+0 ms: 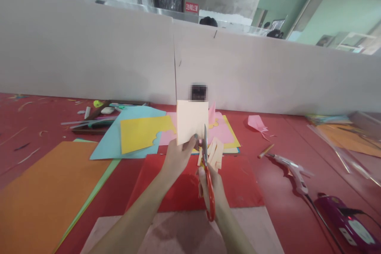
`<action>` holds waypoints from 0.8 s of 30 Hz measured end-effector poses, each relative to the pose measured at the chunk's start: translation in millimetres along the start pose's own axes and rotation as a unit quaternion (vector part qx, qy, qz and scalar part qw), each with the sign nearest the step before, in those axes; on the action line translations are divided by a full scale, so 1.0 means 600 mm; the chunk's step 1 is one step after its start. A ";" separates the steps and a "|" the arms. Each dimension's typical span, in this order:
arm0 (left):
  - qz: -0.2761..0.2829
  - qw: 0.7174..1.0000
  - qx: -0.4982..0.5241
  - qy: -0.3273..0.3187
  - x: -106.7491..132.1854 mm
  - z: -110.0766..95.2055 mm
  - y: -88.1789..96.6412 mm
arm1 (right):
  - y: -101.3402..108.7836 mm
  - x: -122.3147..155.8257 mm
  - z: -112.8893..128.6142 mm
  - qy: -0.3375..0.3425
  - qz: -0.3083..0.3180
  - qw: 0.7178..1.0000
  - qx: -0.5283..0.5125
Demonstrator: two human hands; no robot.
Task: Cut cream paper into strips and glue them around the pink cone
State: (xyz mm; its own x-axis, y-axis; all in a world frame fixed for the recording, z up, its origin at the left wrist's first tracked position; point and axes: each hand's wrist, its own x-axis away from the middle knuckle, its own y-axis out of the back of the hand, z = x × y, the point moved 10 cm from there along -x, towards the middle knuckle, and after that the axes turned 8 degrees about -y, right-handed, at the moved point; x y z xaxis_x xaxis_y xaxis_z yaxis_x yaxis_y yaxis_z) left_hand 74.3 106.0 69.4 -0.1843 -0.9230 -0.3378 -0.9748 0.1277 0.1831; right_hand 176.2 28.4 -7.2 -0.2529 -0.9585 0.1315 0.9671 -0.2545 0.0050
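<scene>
Left fingers (193, 143) pinching cream paper (192, 119), partly hidden behind it, right fingers (203, 176) gripping red-handled scissors (209, 184), paper contact unclear

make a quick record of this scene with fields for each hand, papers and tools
left hand: holds cream rectangular paper
right hand: grips red-handled metal scissors, blades at the paper's right edge
papers left: scalloped yellow sheet on light blue sheet; large orange sheet
tool right: pale glue gun
</scene>
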 end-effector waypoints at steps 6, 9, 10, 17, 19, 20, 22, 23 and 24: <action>-0.006 1.000 -0.014 0.000 0.000 0.004 0.003 | -0.007 0.001 0.001 -0.013 0.037 0.997 0.063; -0.008 1.000 -0.021 -0.005 -0.001 0.005 0.003 | -0.008 0.000 0.001 -0.013 0.037 0.997 0.068; -0.009 1.000 -0.020 -0.004 -0.002 0.006 0.003 | -0.009 0.000 0.002 -0.013 0.039 0.997 0.070; 0.001 1.000 -0.022 0.012 0.000 0.008 0.002 | -0.008 0.000 -0.011 -0.052 0.041 0.996 0.061; 0.002 1.000 -0.011 0.012 0.000 0.008 0.002 | -0.009 0.000 -0.017 -0.058 0.046 0.995 0.061; 0.002 1.000 -0.006 0.011 -0.001 0.007 0.001 | -0.009 0.000 -0.019 -0.058 0.046 0.995 0.062; 0.000 1.000 0.004 0.006 -0.002 0.005 0.001 | -0.008 0.000 -0.021 -0.056 0.043 0.996 0.063; 0.000 1.000 0.006 0.003 -0.003 0.004 0.001 | -0.008 0.001 -0.022 -0.056 0.042 0.996 0.064; 0.000 1.000 0.007 0.001 -0.003 0.004 0.001 | -0.008 0.002 -0.022 -0.056 0.042 0.996 0.064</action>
State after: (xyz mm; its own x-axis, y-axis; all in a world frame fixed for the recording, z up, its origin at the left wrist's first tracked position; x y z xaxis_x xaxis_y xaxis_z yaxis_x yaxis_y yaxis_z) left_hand 73.6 108.8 68.1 -0.1843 -0.9239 -0.3352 -0.9764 0.1328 0.1705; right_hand 171.1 27.1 -20.0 -0.1735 -0.9537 0.2457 0.9822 -0.1492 0.1145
